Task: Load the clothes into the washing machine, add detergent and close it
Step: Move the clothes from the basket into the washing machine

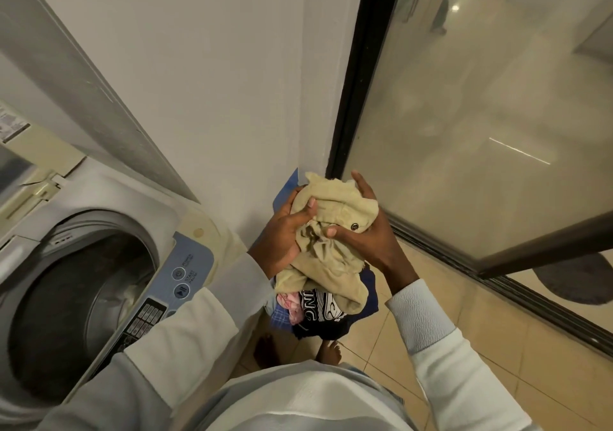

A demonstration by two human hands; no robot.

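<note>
Panel writing: the control panel (185, 275) on the washing machine (195, 228) reads "POWER" beside one round button (178, 273) and "START", with a smaller word I cannot read, beside the button below it (181, 290). The small keys further down are too fine to read.
Sticker: a label (10, 125) at the left edge carries print too small to make out.
Garment writing: a black garment (318, 311) in the pile shows white letters "ING"; the rest is covered.
Beige garment: the beige garment (331, 258) is bunched up in the air, to the right of the machine and above the pile. Its long axis runs from the wall end down toward the person, the loose end hanging to the lower right. A dark round button (355, 226) faces up.
Left hand: the left hand (285, 231) grips the garment's left side, fingers curled into the cloth.
Right hand: the right hand (368, 235) clasps the right side, thumb pressed on the fabric.
Drum: the drum (83, 298) is open to view, well left of the garment.
Pile: pink cloth (292, 304) and blue checked cloth (278, 318) lie beside the black garment, under the hands.
Surroundings: a glass door (464, 115) in a dark frame stands to the right, above the tiled floor (464, 331).
</note>
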